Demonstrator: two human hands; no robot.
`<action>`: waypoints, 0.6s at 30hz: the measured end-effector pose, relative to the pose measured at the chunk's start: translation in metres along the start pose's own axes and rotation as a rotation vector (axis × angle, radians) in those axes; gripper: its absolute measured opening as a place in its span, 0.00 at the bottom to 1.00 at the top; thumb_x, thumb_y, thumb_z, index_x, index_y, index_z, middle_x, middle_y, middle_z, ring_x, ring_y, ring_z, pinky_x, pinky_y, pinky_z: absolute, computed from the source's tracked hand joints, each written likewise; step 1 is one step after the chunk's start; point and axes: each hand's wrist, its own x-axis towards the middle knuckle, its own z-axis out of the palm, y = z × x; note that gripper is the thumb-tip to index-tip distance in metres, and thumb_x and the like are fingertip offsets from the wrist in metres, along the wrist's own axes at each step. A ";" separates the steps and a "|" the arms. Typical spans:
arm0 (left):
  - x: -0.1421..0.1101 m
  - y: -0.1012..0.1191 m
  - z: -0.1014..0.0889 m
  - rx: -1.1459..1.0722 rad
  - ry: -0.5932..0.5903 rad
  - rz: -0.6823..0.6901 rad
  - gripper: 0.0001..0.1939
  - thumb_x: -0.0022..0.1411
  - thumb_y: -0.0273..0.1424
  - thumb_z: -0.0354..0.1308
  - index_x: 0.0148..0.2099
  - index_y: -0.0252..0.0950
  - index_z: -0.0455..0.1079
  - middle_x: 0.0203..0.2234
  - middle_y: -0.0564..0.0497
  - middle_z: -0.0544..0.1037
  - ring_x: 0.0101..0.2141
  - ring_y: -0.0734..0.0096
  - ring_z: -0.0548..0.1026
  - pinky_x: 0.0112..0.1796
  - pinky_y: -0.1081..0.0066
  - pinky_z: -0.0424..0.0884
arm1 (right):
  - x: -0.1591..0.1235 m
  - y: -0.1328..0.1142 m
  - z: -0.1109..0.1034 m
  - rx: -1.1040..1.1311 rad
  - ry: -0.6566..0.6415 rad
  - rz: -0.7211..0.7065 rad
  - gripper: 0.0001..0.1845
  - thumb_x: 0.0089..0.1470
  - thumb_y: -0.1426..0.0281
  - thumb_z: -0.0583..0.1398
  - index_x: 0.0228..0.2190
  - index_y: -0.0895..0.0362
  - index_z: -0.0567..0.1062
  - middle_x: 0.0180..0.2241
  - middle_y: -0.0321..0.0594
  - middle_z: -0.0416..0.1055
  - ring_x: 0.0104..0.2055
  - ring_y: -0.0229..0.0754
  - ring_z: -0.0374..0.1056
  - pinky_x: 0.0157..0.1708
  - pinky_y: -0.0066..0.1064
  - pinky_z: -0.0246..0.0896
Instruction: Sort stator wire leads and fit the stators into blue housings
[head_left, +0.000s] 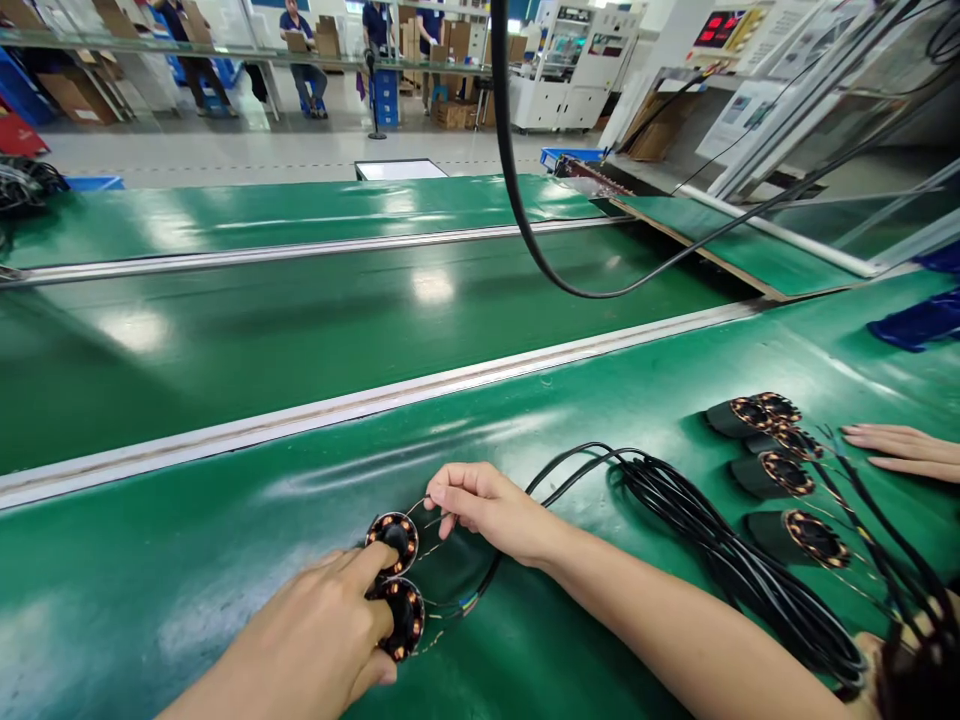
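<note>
Two round black motor coils with copper windings lie side by side on the green bench: an upper coil [392, 538] and a lower coil [406, 617]. My left hand [315, 640] grips the lower coil between thumb and fingers, its index finger resting on the upper one. My right hand [487, 508] is closed in a pinch on the thin lead wires [429, 548] coming off the upper coil. A black cable [480, 585] curves under my right wrist.
Several more coils [776, 472] lie at the right beside a thick bundle of black cables [750, 575]. Another person's hand [904, 450] rests flat near them. A conveyor belt [300, 330] with metal rails runs behind. A black hose [525, 230] hangs overhead.
</note>
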 end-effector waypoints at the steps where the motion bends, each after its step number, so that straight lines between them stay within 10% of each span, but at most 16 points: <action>1: 0.001 0.000 -0.001 0.012 -0.044 -0.007 0.07 0.59 0.26 0.66 0.32 0.46 0.80 0.40 0.53 0.77 0.37 0.67 0.78 0.40 0.71 0.75 | 0.000 0.000 0.000 -0.028 -0.008 -0.011 0.30 0.53 0.45 0.66 0.33 0.61 0.73 0.35 0.39 0.74 0.29 0.32 0.68 0.30 0.24 0.56; 12: 0.004 0.006 -0.010 0.046 -0.224 -0.125 0.09 0.64 0.28 0.60 0.39 0.46 0.81 0.50 0.48 0.76 0.44 0.60 0.79 0.48 0.64 0.76 | -0.001 -0.003 -0.020 -0.124 -0.112 -0.003 0.29 0.57 0.45 0.64 0.39 0.62 0.77 0.31 0.42 0.77 0.23 0.31 0.60 0.25 0.25 0.53; 15: 0.005 0.008 -0.012 0.080 -0.235 -0.116 0.09 0.65 0.30 0.60 0.40 0.47 0.81 0.53 0.48 0.75 0.45 0.58 0.80 0.48 0.62 0.77 | -0.012 -0.022 -0.033 -0.146 -0.163 -0.079 0.26 0.61 0.50 0.63 0.48 0.59 0.76 0.41 0.45 0.78 0.37 0.38 0.73 0.39 0.31 0.67; 18: 0.007 0.010 -0.015 0.132 -0.283 -0.153 0.09 0.63 0.29 0.62 0.42 0.49 0.81 0.58 0.48 0.72 0.51 0.51 0.77 0.55 0.53 0.73 | -0.032 -0.039 -0.041 -0.493 -0.193 -0.341 0.20 0.57 0.57 0.68 0.48 0.53 0.78 0.54 0.45 0.73 0.56 0.45 0.68 0.59 0.41 0.60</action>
